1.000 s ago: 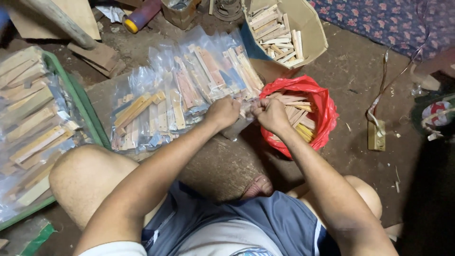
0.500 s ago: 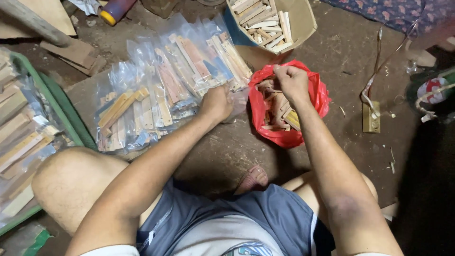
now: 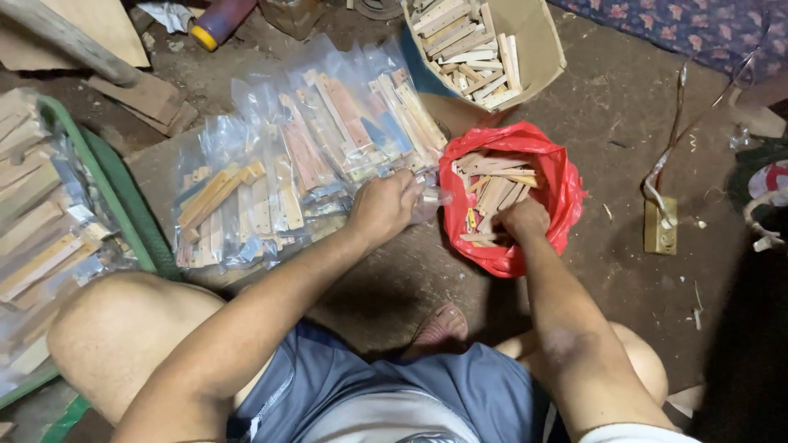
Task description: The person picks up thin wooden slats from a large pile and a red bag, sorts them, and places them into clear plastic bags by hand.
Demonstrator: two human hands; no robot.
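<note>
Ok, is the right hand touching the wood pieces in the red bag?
Touching. The head view shows the right hand resting on the wood pieces inside the red bag.

Bare dirt floor [image 3: 607,139] lies open right of the red bag [image 3: 566,189]. Packed clear bags [image 3: 304,164] crowd the left, a cardboard box [image 3: 538,49] blocks the top, and 2 bare knees hem the near side.

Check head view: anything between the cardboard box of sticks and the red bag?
Head view: only bare dirt floor between the cardboard box and the red bag; they nearly touch.
</note>
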